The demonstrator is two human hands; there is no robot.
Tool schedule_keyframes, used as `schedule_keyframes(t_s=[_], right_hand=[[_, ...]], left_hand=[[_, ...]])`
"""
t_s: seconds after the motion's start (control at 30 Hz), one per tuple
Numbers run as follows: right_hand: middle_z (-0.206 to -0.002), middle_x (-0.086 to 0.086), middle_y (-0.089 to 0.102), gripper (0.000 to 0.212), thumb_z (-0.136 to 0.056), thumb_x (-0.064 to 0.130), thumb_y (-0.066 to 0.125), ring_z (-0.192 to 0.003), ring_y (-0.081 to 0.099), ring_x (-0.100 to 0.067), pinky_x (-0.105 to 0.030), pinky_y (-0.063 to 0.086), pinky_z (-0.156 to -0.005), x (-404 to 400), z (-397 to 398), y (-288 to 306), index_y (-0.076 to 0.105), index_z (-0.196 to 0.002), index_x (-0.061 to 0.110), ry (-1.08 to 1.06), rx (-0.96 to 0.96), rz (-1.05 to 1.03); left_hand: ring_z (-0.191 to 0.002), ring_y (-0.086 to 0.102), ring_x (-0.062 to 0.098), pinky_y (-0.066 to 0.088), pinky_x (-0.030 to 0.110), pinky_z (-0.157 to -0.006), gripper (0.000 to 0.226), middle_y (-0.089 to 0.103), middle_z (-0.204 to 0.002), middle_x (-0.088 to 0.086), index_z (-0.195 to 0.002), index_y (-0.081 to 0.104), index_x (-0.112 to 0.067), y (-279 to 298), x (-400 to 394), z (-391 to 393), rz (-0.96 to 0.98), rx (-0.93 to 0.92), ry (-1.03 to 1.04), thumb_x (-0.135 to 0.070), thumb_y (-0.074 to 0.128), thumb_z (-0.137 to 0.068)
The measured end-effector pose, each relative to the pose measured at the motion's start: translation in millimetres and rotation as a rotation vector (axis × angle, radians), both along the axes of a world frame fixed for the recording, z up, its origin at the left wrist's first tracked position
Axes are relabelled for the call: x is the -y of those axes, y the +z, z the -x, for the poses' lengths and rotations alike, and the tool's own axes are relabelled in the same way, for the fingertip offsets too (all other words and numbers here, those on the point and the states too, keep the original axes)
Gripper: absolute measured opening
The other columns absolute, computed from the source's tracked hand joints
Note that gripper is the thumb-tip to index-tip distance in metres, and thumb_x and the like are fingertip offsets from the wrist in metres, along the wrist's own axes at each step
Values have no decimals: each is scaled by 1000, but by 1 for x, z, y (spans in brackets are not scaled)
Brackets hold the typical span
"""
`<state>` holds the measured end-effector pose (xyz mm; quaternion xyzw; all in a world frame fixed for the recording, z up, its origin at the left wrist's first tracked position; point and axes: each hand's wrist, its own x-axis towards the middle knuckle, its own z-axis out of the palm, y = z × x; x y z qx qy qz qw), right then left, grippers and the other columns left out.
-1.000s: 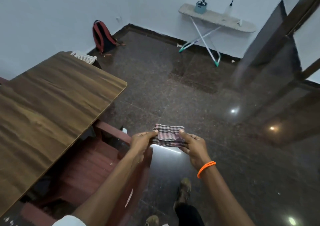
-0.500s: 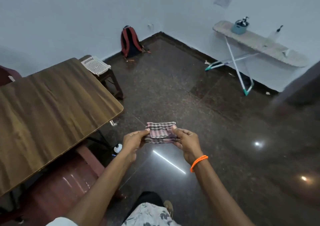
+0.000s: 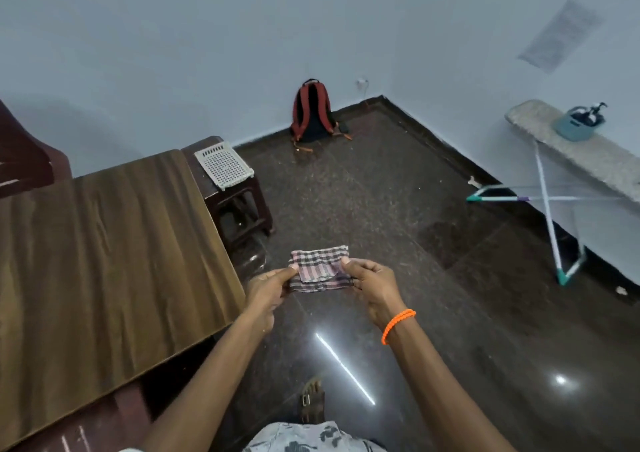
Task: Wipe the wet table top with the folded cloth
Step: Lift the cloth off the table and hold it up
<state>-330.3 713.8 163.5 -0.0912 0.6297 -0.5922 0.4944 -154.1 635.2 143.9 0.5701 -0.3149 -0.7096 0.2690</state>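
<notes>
Head view: left hand [image 3: 268,287] and right hand [image 3: 372,283] each pinch one end of the folded checked cloth [image 3: 319,268], held in the air over the dark floor, just right of the wooden table top [image 3: 104,254]. Cloth looks light, soft and floppy, so it should wipe best flattened under one palm, fingers spread, not pinched by an edge

Far beyond our hands we see a red backpack [image 3: 312,112] leaning in the wall corner. To their left and ahead, a white basket [image 3: 224,164] lies on a dark stool [image 3: 239,205]. Off to the right stands an ironing board [image 3: 575,148] carrying a blue caddy [image 3: 576,126].
</notes>
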Motion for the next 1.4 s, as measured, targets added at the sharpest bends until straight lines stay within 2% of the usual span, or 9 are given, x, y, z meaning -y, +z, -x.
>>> schedule_keyframes(t_s=[0.13,0.27,0.37,0.53,0.67,0.87,0.97,1.1,1.4], right_hand=[[-93,-25,72,18,-78,9,77,-86,68,-35,-45,57,-82,88,38,8,72,-90,-3,81,-33,5],[-91,-25,72,21,-79,10,77,-89,68,-39,-51,56,-85,178,63,11,72,-92,-6,161,-41,-12],[-91,-23,73,21,-80,12,77,-92,68,-40,-50,57,-83,252,79,-2,72,-91,-4,247,-49,-36],[-92,-21,73,18,-80,16,78,-85,69,-31,-44,58,-81,380,97,-28,73,-89,1,402,-36,-46],[-85,-16,72,21,-78,18,79,-75,65,-23,-37,56,-73,466,103,-41,73,-88,0,479,-9,-85],[-89,-21,73,20,-74,17,81,-76,66,-27,-49,57,-73,583,104,-56,74,-84,1,614,-76,-165],[-83,-16,74,20,-71,19,84,-70,66,-22,-34,57,-62,632,97,-69,75,-80,4,649,-129,-203],[-76,-8,75,22,-66,24,87,-65,66,-14,-26,52,-60,698,79,-93,76,-76,8,707,-194,-255],[-74,-16,71,23,-67,3,83,-63,62,-18,-26,51,-59,829,20,-194,72,-86,-3,784,-329,-369]], left_hand=[[-52,68,2,55,20,-62,5,74,-63,-5,-86,75,-10,2,77,29,8,1,87,-14,78,-88],[-51,67,1,54,23,-68,7,73,-61,-6,-90,76,-9,3,151,51,19,5,176,-15,78,-89],[-61,72,5,56,15,-59,10,77,-72,-1,-95,77,-8,-3,211,65,20,14,260,-16,78,-89],[-91,73,22,54,24,-76,22,79,-100,13,-106,76,-4,-11,307,79,-23,84,401,-19,78,-90],[-81,72,21,55,18,-62,25,76,-98,15,-109,73,1,-8,378,91,-96,124,503,-16,77,-91],[-76,70,16,50,12,-46,22,75,-101,16,-107,73,2,-13,469,92,-141,165,600,-13,78,-90],[-85,72,23,57,17,-55,23,75,-105,19,-108,73,4,-28,513,85,-174,181,616,-10,77,-91],[-106,70,38,57,48,-98,26,73,-111,25,-113,72,9,-60,577,66,-189,258,600,-4,74,-91],[-93,72,32,60,41,-83,19,77,-99,14,-102,81,-10,-157,708,32,-187,647,332,-16,66,-94]])
